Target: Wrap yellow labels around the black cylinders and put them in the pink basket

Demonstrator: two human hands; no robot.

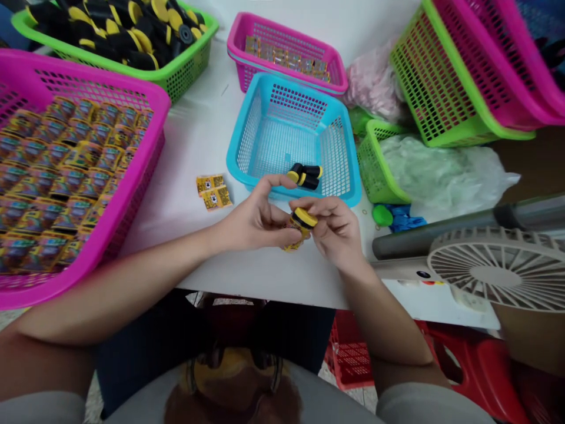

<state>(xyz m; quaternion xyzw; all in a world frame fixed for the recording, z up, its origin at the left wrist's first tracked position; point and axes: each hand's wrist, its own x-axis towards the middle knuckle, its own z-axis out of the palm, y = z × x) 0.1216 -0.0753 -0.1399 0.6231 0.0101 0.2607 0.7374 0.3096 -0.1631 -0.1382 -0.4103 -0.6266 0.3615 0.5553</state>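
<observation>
Close to the table's front edge, both hands meet on one small black cylinder with a yellow cap (306,217). A printed yellow wrapper (293,238) shows at its lower end; whether it fully surrounds the cylinder is hidden by fingers. My left hand (260,218) pinches the wrapper side between thumb and fingers. From the other side, my right hand (338,227) has its fingers closed on the capped piece. Several black-and-yellow cylinders (305,176) lie in the blue basket (238,159) just beyond. Two flat printed wrappers (214,191) rest on the table left of my hands.
At left stands a pink basket (154,118) of printed packs, with a green basket (189,70) of black-and-yellow cylinders behind. Another pink basket (241,68) holds packs at the back. Stacked baskets (441,88), plastic bags (441,176) and a fan (498,271) crowd the right.
</observation>
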